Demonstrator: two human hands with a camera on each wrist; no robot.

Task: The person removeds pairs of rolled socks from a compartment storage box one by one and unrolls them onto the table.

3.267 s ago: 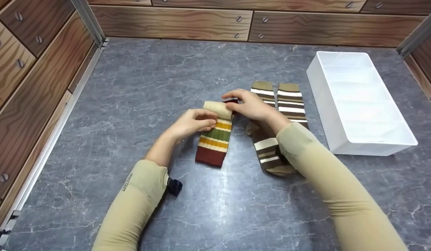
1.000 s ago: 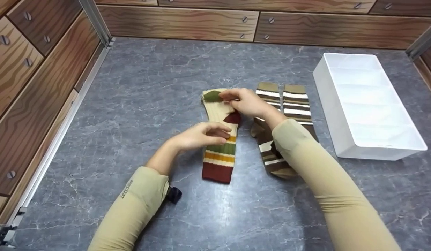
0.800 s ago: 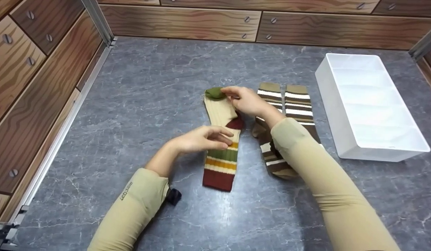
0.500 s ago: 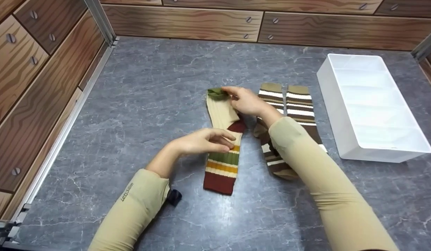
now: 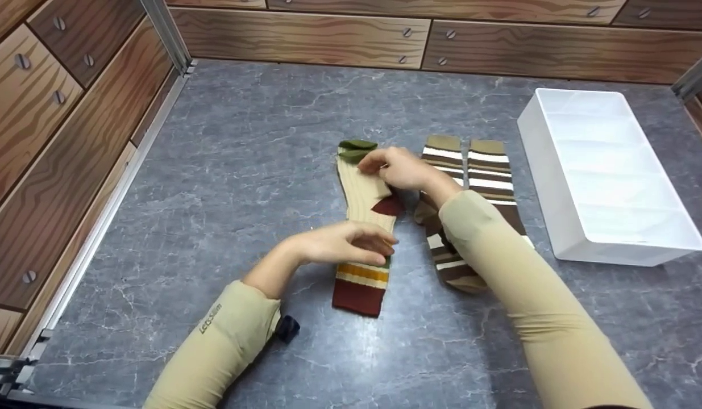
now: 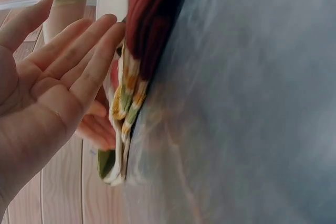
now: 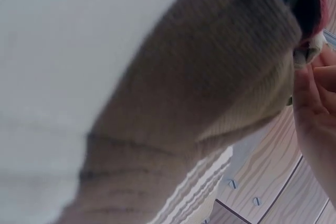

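A long cream sock (image 5: 359,184) with a maroon cuff and heel, green and mustard stripes and a green toe lies lengthwise in the middle of the table. Two striped layers show along its side in the left wrist view, and the toe is bent up. My left hand (image 5: 346,243), fingers loosely bent and holding nothing, is over the striped leg part. In the left wrist view its palm (image 6: 52,98) faces the sock's side. My right hand (image 5: 405,168) has its fingertips at the cream foot, just below the toe. Its fingers (image 7: 310,95) reach the sock in the right wrist view.
Two brown-and-white striped socks (image 5: 490,176) lie side by side to the right, partly under my right forearm. Beyond them stands a white box (image 5: 547,187) with several compartments. Wood-patterned panels (image 5: 305,37) border the grey marbled table (image 5: 254,125).
The sock's cream end, earlier folded back over its stripes, now lies extended away from me. My left hand has moved nearer the cuff; my right has slipped off the toe onto the foot.
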